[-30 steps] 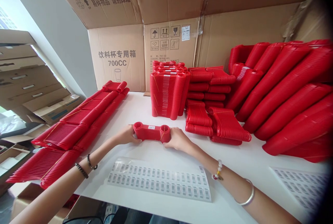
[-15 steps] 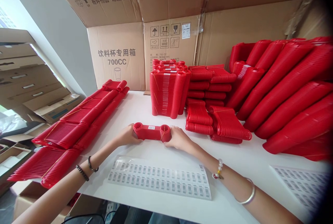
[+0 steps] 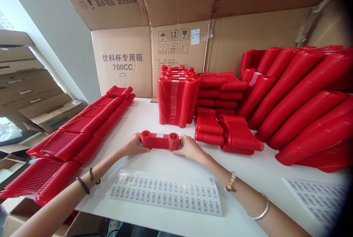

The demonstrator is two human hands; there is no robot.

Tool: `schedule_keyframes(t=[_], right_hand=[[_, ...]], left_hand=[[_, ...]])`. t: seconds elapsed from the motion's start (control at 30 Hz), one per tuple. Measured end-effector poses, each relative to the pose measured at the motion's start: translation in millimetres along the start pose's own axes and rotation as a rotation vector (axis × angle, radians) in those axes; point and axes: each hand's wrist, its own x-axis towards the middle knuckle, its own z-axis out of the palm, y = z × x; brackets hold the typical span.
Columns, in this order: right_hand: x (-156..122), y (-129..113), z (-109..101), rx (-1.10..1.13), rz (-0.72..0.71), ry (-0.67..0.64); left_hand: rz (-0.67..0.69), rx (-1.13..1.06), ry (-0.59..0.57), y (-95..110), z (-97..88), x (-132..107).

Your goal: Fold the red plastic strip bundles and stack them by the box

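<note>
A short stack of red plastic pieces stands on the white table, with a round hollow at each end and a small white barcode label on top. My left hand grips its left end, fingers curled around the side. At the right end, my right hand holds it the same way. In front of both hands lies a sheet of barcode labels. Just behind the held stack stand taller bundles of the same red pieces, with labels down their faces.
Long red bundles tied with thin bands lie along the left. More red bundles are piled at right, beside a large leaning heap. An opened carton walls the back. Another label sheet lies at right.
The view has shifted slightly, so the table's contents sit a little lower and further left. Both hands keep their hold on the red stack.
</note>
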Motion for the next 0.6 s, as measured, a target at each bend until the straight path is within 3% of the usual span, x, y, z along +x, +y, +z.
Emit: schedule_keyframes(t=[0.23, 0.37, 0.47, 0.53, 0.6], right_hand=[[0, 2, 1, -0.021, 0.085, 0.076], [-19, -9, -5, -0.109, 0.169, 0.019], [-35, -24, -18, -0.252, 0.203, -0.057], [-42, -33, -29, -0.276, 0.175, -0.089], [-43, -41, -37, -0.251, 0.143, -0.101]], left_hand=[[-0.02, 0.045, 0.022, -5, 8.0, 17], [-0.016, 0.054, 0.048, -2, 7.6, 15], [0.016, 0.043, 0.193, 1, 4.0, 6], [0.102, 0.088, 0.304, 6, 1.2, -2], [0.197, 0.182, 0.337, 13, -0.1, -8]])
